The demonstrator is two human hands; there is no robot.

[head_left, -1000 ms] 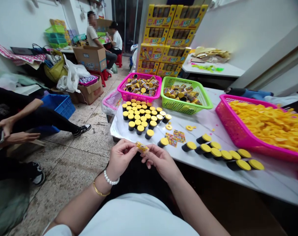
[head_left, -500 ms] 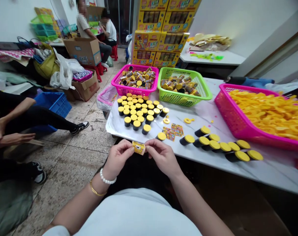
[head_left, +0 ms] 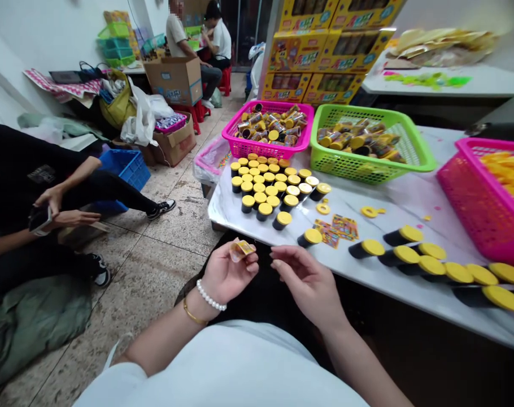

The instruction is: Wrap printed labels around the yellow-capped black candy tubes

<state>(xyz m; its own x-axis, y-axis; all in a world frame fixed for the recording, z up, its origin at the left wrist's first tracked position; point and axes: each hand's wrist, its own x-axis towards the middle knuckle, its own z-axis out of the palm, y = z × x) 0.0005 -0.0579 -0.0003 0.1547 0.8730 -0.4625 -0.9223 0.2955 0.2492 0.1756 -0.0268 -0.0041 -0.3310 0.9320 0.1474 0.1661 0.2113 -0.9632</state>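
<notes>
My left hand [head_left: 230, 273] pinches a small yellow sticker [head_left: 242, 249] between thumb and fingers, over my lap just short of the white table [head_left: 367, 271]. My right hand [head_left: 304, 278] hovers beside it, fingers loosely apart and holding nothing. A black tube with a yellow cap [head_left: 308, 237] lies on the table edge closest to my right hand. More capped tubes [head_left: 426, 263] lie in a row to the right. A cluster of upright capped tubes [head_left: 274, 186] stands at the table's left end. A few sticker sheets [head_left: 340, 228] lie flat between them.
A pink basket [head_left: 269, 129] and a green basket [head_left: 369, 144] hold tubes at the back. A pink basket [head_left: 481, 198] of yellow rings is at right. Yellow cartons [head_left: 325, 51] are stacked behind. A seated person [head_left: 32, 198] holds a phone at left; two more people sit far back.
My right hand has let go of the sticker and drawn slightly away; the left hand alone holds it. The camera view has shifted to the left.
</notes>
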